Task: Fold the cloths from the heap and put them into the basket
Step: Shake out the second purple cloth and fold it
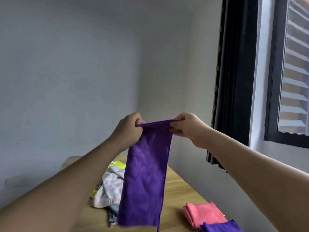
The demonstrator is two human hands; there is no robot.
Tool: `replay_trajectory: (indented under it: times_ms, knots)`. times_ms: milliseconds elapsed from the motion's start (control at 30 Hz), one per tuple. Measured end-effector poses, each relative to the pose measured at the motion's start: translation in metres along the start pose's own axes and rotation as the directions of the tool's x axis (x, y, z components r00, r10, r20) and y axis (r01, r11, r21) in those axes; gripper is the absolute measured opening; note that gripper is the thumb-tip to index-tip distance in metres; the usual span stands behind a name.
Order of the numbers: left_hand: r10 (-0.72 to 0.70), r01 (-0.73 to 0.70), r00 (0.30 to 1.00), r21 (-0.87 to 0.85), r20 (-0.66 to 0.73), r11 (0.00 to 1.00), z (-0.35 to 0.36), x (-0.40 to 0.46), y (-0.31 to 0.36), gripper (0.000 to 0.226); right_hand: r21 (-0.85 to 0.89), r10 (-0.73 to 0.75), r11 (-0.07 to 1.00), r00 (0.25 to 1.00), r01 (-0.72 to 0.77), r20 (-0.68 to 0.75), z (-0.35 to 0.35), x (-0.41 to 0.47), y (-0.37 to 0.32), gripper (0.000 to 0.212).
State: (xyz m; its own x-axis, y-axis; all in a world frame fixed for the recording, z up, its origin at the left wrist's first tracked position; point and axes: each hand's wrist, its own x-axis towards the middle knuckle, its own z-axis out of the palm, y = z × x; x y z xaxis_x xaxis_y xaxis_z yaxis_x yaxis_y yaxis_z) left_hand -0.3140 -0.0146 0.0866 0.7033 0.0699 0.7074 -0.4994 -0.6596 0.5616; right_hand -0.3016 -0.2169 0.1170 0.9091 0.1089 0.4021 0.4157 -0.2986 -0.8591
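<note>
A purple cloth [143,178] is held up above the table [180,190], hanging as a long folded strip. Its top edge is pinched at one end by the left hand [128,129] and at the other by the right hand [187,128]. The heap [108,186] lies behind it on the table. A folded pink cloth [204,215] lies to the right, overlapped by a second purple cloth [220,226].

Head view faces forward over the wooden table [180,186] toward a room corner, seemingly close.
</note>
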Motion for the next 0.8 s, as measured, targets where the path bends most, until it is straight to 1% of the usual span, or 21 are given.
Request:
replay_trajectory:
  times_ms: [100, 200, 267, 300, 367, 400, 433, 467, 500, 533, 567, 600, 633, 667, 700, 733, 800]
  knots:
    - [0.112, -0.114, 0.991, -0.014, -0.079, 0.993, 0.001, 0.001, -0.007, 0.028, -0.061, -0.138, 0.989, 0.984, 0.132, -0.112, 0.007, 0.003, 0.007, 0.015]
    - [0.144, -0.14, 0.989, 0.076, -0.039, 0.987, 0.002, -0.002, -0.018, 0.027, -0.104, -0.219, 0.973, 0.969, 0.207, -0.118, 0.01, -0.009, 0.018, 0.017]
    - [0.08, -0.083, 0.996, 0.104, 0.036, 0.991, 0.005, -0.011, -0.023, 0.022, -0.176, -0.233, 0.961, 0.967, 0.214, -0.097, 0.011, -0.02, 0.031, 0.017]
    - [0.021, -0.034, 0.995, 0.131, 0.097, 0.991, 0.006, -0.018, -0.024, 0.021, -0.249, -0.222, 0.948, 0.972, 0.198, -0.075, 0.011, -0.026, 0.039, 0.016]
    - [-0.128, 0.071, 0.961, 0.227, 0.247, 0.971, 0.009, -0.033, -0.025, 0.021, -0.419, -0.142, 0.898, 0.99, 0.132, 0.007, 0.012, -0.038, 0.052, 0.013]
    - [-0.212, 0.116, 0.915, 0.28, 0.343, 0.953, 0.011, -0.044, -0.024, 0.021, -0.462, -0.063, 0.883, 0.996, 0.087, 0.068, 0.013, -0.046, 0.06, 0.013]
    - [-0.305, 0.164, 0.839, 0.324, 0.451, 0.932, 0.012, -0.056, -0.023, 0.02, -0.47, 0.032, 0.882, 0.989, 0.039, 0.143, 0.015, -0.055, 0.067, 0.013]
    - [-0.398, 0.218, 0.723, 0.36, 0.565, 0.907, 0.014, -0.069, -0.024, 0.017, -0.469, 0.141, 0.883, 0.964, -0.019, 0.227, 0.017, -0.064, 0.074, 0.014]
    - [-0.474, 0.268, 0.576, 0.395, 0.666, 0.879, 0.017, -0.084, -0.024, 0.013, -0.478, 0.264, 0.874, 0.912, -0.089, 0.313, 0.018, -0.074, 0.082, 0.015]
    - [-0.524, 0.299, 0.434, 0.432, 0.733, 0.851, 0.021, -0.097, -0.028, 0.012, -0.514, 0.388, 0.845, 0.832, -0.149, 0.397, 0.02, -0.084, 0.092, 0.015]
    - [-0.551, 0.309, 0.314, 0.465, 0.773, 0.829, 0.025, -0.111, -0.032, 0.013, -0.575, 0.498, 0.799, 0.731, -0.178, 0.466, 0.023, -0.093, 0.101, 0.013]
    - [-0.563, 0.304, 0.22, 0.492, 0.797, 0.815, 0.029, -0.124, -0.037, 0.014, -0.646, 0.591, 0.743, 0.624, -0.175, 0.511, 0.027, -0.103, 0.111, 0.011]
    - [-0.567, 0.293, 0.149, 0.511, 0.81, 0.808, 0.033, -0.135, -0.041, 0.015, -0.712, 0.66, 0.688, 0.527, -0.14, 0.535, 0.031, -0.112, 0.119, 0.009]
    - [-0.566, 0.286, 0.094, 0.522, 0.819, 0.803, 0.038, -0.145, -0.046, 0.016, -0.761, 0.707, 0.642, 0.455, -0.093, 0.541, 0.036, -0.119, 0.127, 0.008]
    - [-0.563, 0.285, 0.052, 0.529, 0.825, 0.8, 0.041, -0.154, -0.049, 0.017, -0.788, 0.732, 0.613, 0.414, -0.054, 0.541, 0.04, -0.124, 0.134, 0.007]
    - [-0.564, 0.286, 0.021, 0.536, 0.825, 0.794, 0.043, -0.161, -0.053, 0.019, -0.799, 0.743, 0.601, 0.393, -0.034, 0.542, 0.044, -0.128, 0.14, 0.007]
    - [-0.571, 0.29, -0.024, 0.552, 0.821, 0.782, 0.046, -0.17, -0.061, 0.021, -0.797, 0.744, 0.604, 0.38, -0.028, 0.55, 0.049, -0.13, 0.147, 0.007]
